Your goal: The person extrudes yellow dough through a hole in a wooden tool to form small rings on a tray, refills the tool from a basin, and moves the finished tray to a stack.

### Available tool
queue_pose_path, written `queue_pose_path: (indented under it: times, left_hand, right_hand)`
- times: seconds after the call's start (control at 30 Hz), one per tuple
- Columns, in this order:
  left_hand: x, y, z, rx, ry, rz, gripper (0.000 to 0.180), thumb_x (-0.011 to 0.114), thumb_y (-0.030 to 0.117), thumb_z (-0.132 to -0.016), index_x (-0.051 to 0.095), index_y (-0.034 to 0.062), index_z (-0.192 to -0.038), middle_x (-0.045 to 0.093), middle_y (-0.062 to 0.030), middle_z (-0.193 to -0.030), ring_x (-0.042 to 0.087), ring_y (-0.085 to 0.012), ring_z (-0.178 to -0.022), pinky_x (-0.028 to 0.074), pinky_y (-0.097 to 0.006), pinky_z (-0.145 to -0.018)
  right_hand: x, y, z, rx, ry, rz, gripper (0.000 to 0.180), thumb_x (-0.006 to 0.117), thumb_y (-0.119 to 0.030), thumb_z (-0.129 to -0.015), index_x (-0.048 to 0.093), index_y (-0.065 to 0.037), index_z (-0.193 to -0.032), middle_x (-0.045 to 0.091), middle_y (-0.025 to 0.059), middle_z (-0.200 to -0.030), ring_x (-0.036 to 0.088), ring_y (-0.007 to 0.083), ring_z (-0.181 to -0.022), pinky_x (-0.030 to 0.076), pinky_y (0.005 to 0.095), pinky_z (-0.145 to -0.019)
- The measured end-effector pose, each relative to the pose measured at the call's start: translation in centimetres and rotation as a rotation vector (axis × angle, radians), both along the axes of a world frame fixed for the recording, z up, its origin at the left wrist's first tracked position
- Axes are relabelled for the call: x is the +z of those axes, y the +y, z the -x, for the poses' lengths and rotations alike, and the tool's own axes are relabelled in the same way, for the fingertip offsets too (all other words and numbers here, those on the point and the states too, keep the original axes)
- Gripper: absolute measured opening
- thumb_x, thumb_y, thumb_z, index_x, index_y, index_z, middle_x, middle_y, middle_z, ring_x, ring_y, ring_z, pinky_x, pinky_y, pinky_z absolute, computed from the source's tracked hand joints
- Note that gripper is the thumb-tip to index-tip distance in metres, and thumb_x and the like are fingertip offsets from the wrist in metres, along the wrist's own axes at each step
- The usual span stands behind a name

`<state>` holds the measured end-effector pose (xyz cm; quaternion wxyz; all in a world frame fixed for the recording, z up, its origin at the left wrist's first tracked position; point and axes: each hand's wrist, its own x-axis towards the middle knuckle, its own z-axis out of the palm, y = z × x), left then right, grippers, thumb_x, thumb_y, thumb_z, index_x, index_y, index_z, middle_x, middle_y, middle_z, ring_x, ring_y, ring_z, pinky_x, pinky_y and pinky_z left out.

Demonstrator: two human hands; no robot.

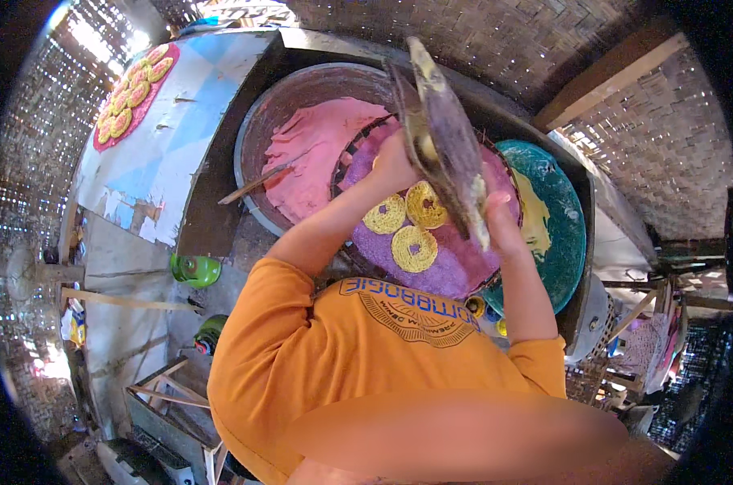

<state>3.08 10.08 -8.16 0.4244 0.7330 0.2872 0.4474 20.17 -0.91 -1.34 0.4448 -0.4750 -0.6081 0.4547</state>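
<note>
Over a round, dark-rimmed tray, I hold up a pair of long, worn wooden boards [455, 133], tilted and slightly parted along one side, with something yellowish between them. My left hand [395, 168] is against the left board, its fingertips partly hidden behind it. My right hand [502, 222] grips the lower end of the right board. Below them, several yellow, rough-textured rings [414, 248] with small central holes lie on a purple, grainy layer [455, 271] in the tray. One ring is close beside my left wrist.
Behind the tray stands a large grey basin [249, 133] of pink dough-like mass [314, 137], with a wooden stick [269, 179] across its rim. A green basin [564, 210] with yellow mass is at right. Finished-looking discs [128, 101] lie on a pink sheet on the left table [193, 105].
</note>
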Motion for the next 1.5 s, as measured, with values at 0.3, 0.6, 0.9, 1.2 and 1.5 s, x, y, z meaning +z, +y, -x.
queue_pose_path:
  times: [0.3,0.6,0.9,1.2,1.5]
  left_hand:
    - [-2.1,-1.2,9.8,0.084,-0.513,0.219,0.045,0.063,0.023,-0.075,0.049,0.0019,-0.112,0.055,-0.0147,-0.109,0.055,-0.0266,-0.097,0.044,-0.037,-0.086]
    - [-6.9,-2.9,17.1,0.123,-0.812,0.61,0.041,0.055,0.023,-0.081,0.046,0.0028,-0.115,0.051,-0.0129,-0.114,0.051,-0.0246,-0.103,0.041,-0.036,-0.09]
    - [-10.6,-2.2,17.8,0.1,-0.891,0.695,0.037,0.046,0.023,-0.088,0.043,0.0038,-0.118,0.046,-0.011,-0.119,0.046,-0.0227,-0.108,0.037,-0.036,-0.095]
    - [-1.9,-3.8,14.6,-0.075,-1.502,1.148,0.025,0.056,0.019,-0.083,0.053,0.0009,-0.1,0.055,-0.0135,-0.101,0.054,-0.0219,-0.093,0.045,-0.035,-0.085]
    - [-6.7,-1.6,15.6,-0.539,-1.134,0.632,0.032,0.051,0.022,-0.087,0.048,0.0093,-0.117,0.052,-0.0056,-0.11,0.048,-0.0196,-0.101,0.043,-0.031,-0.085]
  right_hand:
    - [-6.4,0.2,-2.1,-0.335,-0.711,0.052,0.025,0.05,-0.024,-0.083,0.065,-0.005,-0.09,0.058,0.0123,-0.096,0.055,0.0242,-0.092,0.042,0.0328,-0.081]
    - [-8.4,1.6,-1.3,-0.357,-0.862,0.179,0.023,0.046,-0.019,-0.076,0.066,-0.01,-0.085,0.057,0.0158,-0.09,0.054,0.0322,-0.09,0.043,0.0403,-0.081]
    - [-8.2,2.4,-0.6,-0.313,-0.657,0.056,0.021,0.048,-0.013,-0.075,0.064,-0.007,-0.087,0.057,0.0141,-0.088,0.054,0.03,-0.089,0.043,0.0371,-0.08]
    - [-6.0,0.3,0.5,-0.329,-1.023,-0.278,0.023,0.051,-0.009,-0.075,0.063,-0.008,-0.094,0.052,0.0112,-0.085,0.05,0.0284,-0.088,0.044,0.0375,-0.074]
    - [-6.9,1.3,1.1,-0.256,-0.933,-0.196,0.025,0.05,-0.008,-0.075,0.064,-0.011,-0.094,0.053,0.0114,-0.085,0.049,0.0292,-0.087,0.041,0.0385,-0.079]
